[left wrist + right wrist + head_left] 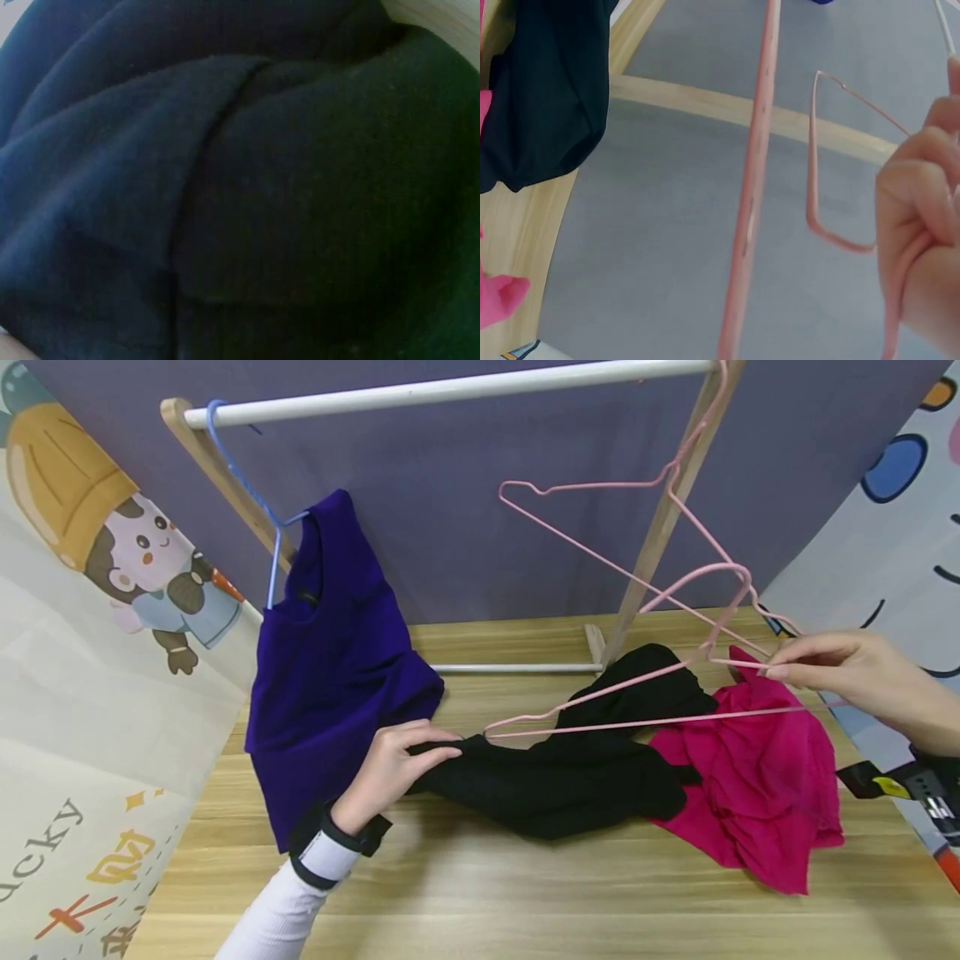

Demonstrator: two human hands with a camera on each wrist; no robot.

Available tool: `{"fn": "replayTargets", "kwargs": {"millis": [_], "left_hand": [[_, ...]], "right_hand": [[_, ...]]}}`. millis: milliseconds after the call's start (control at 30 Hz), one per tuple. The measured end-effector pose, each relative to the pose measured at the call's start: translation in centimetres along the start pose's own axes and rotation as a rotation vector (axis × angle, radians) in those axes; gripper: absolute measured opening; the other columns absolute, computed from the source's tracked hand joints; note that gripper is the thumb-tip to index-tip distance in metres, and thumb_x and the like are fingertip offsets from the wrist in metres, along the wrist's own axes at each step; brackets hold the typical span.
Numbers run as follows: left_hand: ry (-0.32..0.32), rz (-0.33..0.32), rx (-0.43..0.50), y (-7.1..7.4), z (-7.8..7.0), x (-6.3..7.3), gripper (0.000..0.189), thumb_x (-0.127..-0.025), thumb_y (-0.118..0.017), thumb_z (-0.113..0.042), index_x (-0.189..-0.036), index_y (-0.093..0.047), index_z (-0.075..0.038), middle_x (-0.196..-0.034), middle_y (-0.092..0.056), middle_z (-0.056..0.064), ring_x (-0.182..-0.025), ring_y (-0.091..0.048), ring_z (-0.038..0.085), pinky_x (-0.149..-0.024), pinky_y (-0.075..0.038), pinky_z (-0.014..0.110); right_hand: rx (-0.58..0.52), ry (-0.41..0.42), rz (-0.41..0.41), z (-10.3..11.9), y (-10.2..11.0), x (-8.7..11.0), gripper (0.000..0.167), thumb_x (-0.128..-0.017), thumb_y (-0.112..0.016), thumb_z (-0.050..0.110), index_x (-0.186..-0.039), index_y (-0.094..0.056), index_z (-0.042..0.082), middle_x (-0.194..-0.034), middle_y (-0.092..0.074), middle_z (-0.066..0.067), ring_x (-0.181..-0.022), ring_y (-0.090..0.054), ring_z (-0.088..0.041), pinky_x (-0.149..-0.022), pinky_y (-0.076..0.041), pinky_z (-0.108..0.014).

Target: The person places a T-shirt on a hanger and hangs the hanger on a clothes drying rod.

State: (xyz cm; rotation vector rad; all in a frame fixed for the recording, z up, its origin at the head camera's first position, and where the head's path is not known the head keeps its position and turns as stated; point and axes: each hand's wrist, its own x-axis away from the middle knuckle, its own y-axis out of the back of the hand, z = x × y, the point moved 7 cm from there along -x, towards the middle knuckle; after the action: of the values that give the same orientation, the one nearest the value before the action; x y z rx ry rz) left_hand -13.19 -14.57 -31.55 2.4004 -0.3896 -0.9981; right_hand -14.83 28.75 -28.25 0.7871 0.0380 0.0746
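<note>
My left hand (390, 768) pinches the edge of a black garment (555, 785) between thumb and fingers. That garment sags in loose folds above the wooden table, and its dark cloth (262, 187) fills the left wrist view. On the right, my right hand (862, 677) grips one end of a pink clothes hanger (600, 727). The hanger's other end is at the black garment's edge, close by my left fingertips. In the right wrist view, curled fingers (922, 187) hold the pink hanger, with its long bar (751, 180) crossing the middle.
A crumpled magenta garment (772, 777) lies at the right of the table, partly behind the black one. A purple garment (330, 652) hangs from a blue hanger (276, 560) on the rack's white rail (450, 392). Another pink hanger (570, 539) hangs at the rail's right end.
</note>
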Motion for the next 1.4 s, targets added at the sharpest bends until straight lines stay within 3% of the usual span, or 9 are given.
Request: {"fn": "replayTargets", "kwargs": {"millis": [267, 500, 733, 1000, 1400], "left_hand": [[-0.051, 0.000, 0.022, 0.1, -0.3, -0.1, 0.015, -0.066, -0.073, 0.000, -0.081, -0.070, -0.003, -0.074, -0.066, 0.002, -0.067, -0.056, 0.011, -0.066, -0.044, 0.019], [-0.030, 0.040, 0.110, -0.1, -0.2, -0.1, 0.015, -0.068, -0.072, 0.000, -0.083, -0.070, -0.004, -0.072, -0.060, 0.001, -0.066, -0.051, 0.009, -0.059, -0.041, 0.017], [-0.024, 0.010, 0.102, -0.1, -0.3, -0.2, 0.013, -0.071, -0.070, 0.001, -0.083, -0.070, -0.003, -0.077, -0.065, 0.003, -0.074, -0.059, 0.012, -0.067, -0.045, 0.018], [-0.055, -0.043, 0.086, 0.6, -0.8, -0.3, 0.014, -0.069, -0.069, 0.006, -0.081, -0.069, 0.000, -0.078, -0.067, 0.007, -0.075, -0.062, 0.015, -0.070, -0.046, 0.018], [-0.095, -0.040, 0.138, 1.0, -0.9, -0.2, 0.017, -0.066, -0.069, 0.011, -0.081, -0.069, 0.002, -0.077, -0.067, 0.009, -0.075, -0.062, 0.015, -0.070, -0.047, 0.020]], "right_hand": [[-0.017, 0.026, -0.004, -1.0, 0.6, 0.2, 0.011, -0.084, -0.058, 0.002, -0.090, -0.067, 0.002, -0.081, -0.057, 0.010, -0.073, -0.044, -0.009, -0.055, -0.037, -0.021], [-0.014, 0.002, 0.021, -1.1, 0.0, 0.2, 0.012, -0.084, -0.058, 0.007, -0.092, -0.067, 0.003, -0.085, -0.057, 0.015, -0.079, -0.046, -0.005, -0.059, -0.040, -0.020], [-0.101, 0.010, 0.032, -1.0, -0.9, 0.3, 0.012, -0.085, -0.056, 0.005, -0.092, -0.067, 0.004, -0.085, -0.057, 0.010, -0.075, -0.045, -0.009, -0.054, -0.040, -0.023], [-0.019, -0.051, 0.004, -1.9, 0.4, 0.7, 0.016, -0.087, -0.056, 0.013, -0.098, -0.066, 0.006, -0.086, -0.053, 0.015, -0.080, -0.041, -0.008, -0.058, -0.038, -0.022], [-0.001, -0.069, -0.021, -2.4, 1.3, 0.7, 0.016, -0.088, -0.055, 0.016, -0.098, -0.067, 0.013, -0.084, -0.054, 0.022, -0.079, -0.044, 0.001, -0.059, -0.039, -0.017]]}}
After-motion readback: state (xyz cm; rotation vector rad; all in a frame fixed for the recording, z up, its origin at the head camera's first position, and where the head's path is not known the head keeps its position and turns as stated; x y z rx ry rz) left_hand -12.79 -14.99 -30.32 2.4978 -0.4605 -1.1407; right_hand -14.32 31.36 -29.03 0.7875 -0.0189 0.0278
